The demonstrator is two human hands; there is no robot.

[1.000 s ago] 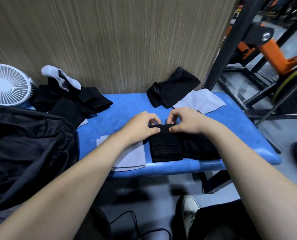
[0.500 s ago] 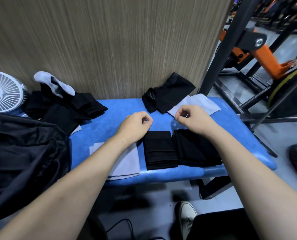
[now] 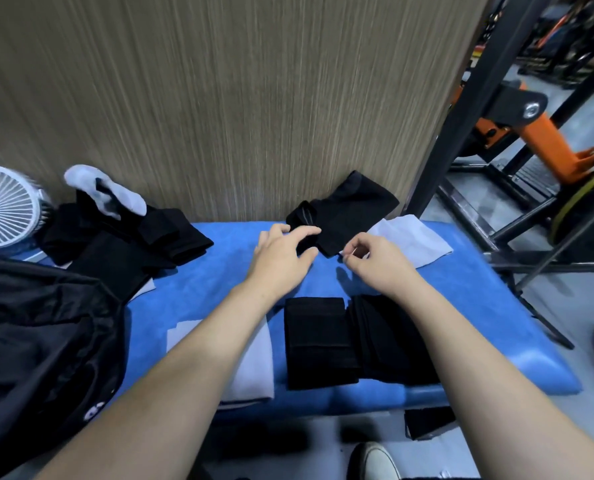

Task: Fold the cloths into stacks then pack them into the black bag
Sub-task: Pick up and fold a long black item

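Note:
Two folded black cloths (image 3: 318, 341) lie side by side near the front of the blue bench (image 3: 198, 282), beside a folded grey cloth (image 3: 254, 368). At the back, a loose black cloth (image 3: 351, 209) leans on the wall over a grey cloth (image 3: 413, 240). My left hand (image 3: 283, 252) is spread open at that black cloth's near corner, fingertips touching it. My right hand (image 3: 375, 259) is curled, fingertips pinched at the grey cloth's edge. The black bag (image 3: 36, 341) lies open at the left.
A pile of unfolded black and grey cloths (image 3: 122, 230) sits at the bench's back left, next to a white fan (image 3: 1, 206). A wood-grain wall stands behind the bench. Black and orange gym equipment (image 3: 517, 133) stands to the right. My shoe (image 3: 375, 462) is below.
Both hands left the folded black cloths at the front and moved back to the loose black and grey cloths by the wall. The left hand opened.

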